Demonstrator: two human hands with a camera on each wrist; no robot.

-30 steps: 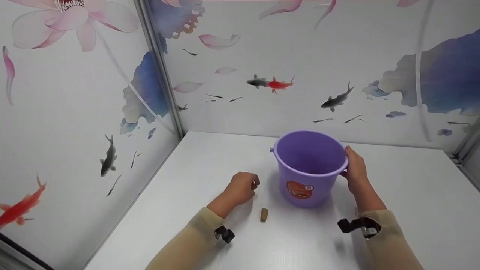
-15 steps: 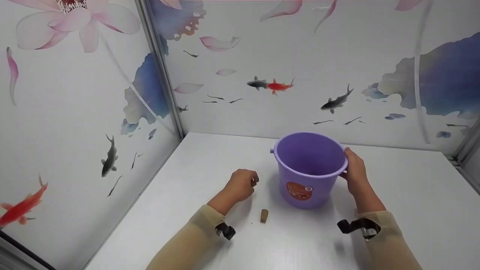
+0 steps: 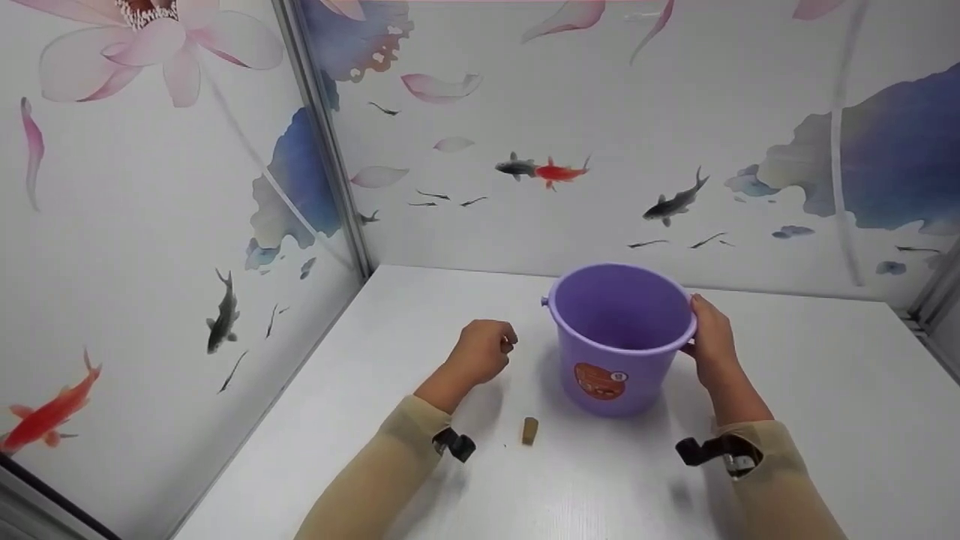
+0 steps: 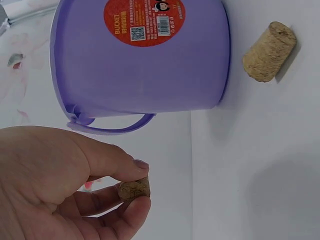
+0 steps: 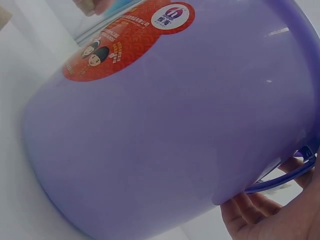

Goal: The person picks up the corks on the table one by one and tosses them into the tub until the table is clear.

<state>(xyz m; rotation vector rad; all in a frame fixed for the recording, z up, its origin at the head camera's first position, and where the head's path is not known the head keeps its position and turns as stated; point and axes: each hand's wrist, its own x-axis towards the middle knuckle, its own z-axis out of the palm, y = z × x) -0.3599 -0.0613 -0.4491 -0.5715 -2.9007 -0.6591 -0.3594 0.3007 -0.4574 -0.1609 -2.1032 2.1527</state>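
My left hand [image 3: 480, 352] is raised over the table, left of a purple bucket [image 3: 615, 382]. In the left wrist view, its thumb and fingers pinch a cork [image 4: 135, 189]. A second cork [image 3: 529, 431], tapered, lies on the table in front of the bucket. The bucket stands upright with a red label on its front. My right hand [image 3: 712, 341] grips it at the right side of the rim, thumb at the edge. In the right wrist view, the fingers lie against the wall near the purple handle [image 5: 285, 180]. The bucket's floor is hidden from the head view.
A white table [image 3: 600, 487] bears the bucket and the loose cork. Behind it rises a back wall [image 3: 570, 225] printed with fish and petals. A similar panel [image 3: 150, 300] stands at the left, joined by a metal post [image 3: 322, 142].
My left hand has risen slightly and moved a little farther from me, still pinching the cork. The bucket, the right hand and the cork on the table have stayed in place.
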